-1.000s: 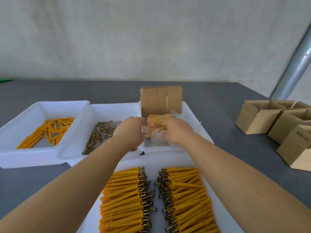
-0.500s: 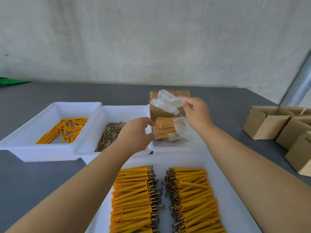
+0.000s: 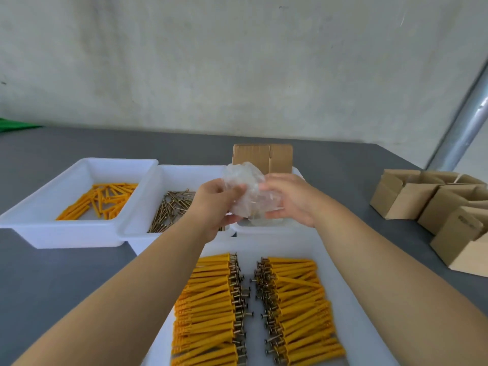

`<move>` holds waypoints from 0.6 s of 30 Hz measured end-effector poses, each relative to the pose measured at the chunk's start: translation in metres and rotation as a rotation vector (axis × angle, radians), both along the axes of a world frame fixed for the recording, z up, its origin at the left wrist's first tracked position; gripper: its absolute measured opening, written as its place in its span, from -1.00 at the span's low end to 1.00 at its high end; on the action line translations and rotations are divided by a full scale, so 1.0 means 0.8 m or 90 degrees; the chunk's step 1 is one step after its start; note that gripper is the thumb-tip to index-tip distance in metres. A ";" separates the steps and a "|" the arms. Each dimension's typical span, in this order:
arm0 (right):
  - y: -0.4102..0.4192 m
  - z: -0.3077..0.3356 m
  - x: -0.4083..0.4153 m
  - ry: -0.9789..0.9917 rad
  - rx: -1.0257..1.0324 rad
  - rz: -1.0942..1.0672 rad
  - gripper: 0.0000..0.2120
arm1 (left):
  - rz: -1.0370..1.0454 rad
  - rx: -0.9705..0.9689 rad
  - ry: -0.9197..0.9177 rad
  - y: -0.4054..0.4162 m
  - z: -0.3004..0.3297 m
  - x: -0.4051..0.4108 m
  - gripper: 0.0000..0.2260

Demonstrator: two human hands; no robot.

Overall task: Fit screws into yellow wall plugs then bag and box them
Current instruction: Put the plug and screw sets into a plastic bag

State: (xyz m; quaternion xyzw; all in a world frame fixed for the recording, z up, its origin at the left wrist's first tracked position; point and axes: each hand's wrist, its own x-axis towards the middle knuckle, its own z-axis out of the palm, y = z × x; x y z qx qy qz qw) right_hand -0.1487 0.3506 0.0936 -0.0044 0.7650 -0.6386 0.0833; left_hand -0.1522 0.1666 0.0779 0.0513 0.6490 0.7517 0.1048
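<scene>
Hands, left (image 3: 215, 204) and right (image 3: 291, 199), pinch an empty clear bag (image 3: 247, 192); opening it for filling likely comes next.

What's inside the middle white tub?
The middle white tub holds a loose pile of screws. The left hand covers its right part, so nothing can be seen there.

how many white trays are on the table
4. The far-left tray holds loose yellow plugs, the next tray holds screws, a third tray sits mostly hidden behind the hands, and the nearest tray holds assembled plugs.
</scene>
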 end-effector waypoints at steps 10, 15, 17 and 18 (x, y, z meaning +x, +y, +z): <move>0.023 -0.047 0.031 -0.085 -0.232 -0.047 -0.94 | -0.005 -0.018 -0.003 -0.021 -0.030 0.026 -0.85; 0.040 -0.048 0.036 -0.081 -0.338 -0.052 -0.84 | -0.025 0.099 -0.006 -0.027 -0.050 0.033 -0.89; 0.043 -0.049 0.037 -0.066 -0.321 -0.031 -0.86 | -0.014 0.088 0.005 -0.027 -0.053 0.035 -0.92; 0.043 -0.049 0.038 -0.054 -0.295 -0.010 -0.89 | -0.003 0.055 0.018 -0.026 -0.053 0.037 -0.96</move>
